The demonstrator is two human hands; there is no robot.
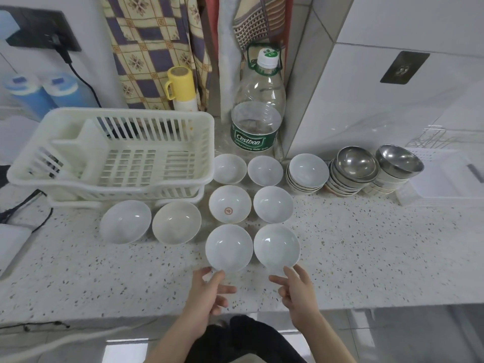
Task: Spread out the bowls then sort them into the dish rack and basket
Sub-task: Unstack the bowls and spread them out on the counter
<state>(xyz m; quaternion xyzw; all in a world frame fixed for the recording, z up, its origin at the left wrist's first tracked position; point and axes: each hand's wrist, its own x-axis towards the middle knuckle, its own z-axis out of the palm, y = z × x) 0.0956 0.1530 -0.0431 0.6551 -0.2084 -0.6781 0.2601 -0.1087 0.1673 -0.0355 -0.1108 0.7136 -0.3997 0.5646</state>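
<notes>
Several white bowls lie spread on the speckled counter [366,258]. Nearest me are a left bowl [228,247] and a right bowl [276,246]. My left hand [209,290] hovers just below the left bowl, fingertips at its near rim, holding nothing. My right hand [296,289] sits below the right bowl, fingers loose, touching or almost touching its rim. A bowl with a red mark [230,204] stands behind them. Stacks of white bowls [307,174] and steel bowls [357,163] [399,159] wait at the right. The white dish rack [112,153] stands at the left.
A large water bottle [258,106] and a yellow-capped flask [182,87] stand against the wall behind the bowls. A white tray with a wire rack [445,176] is at the far right. Cables run along the left edge of the counter.
</notes>
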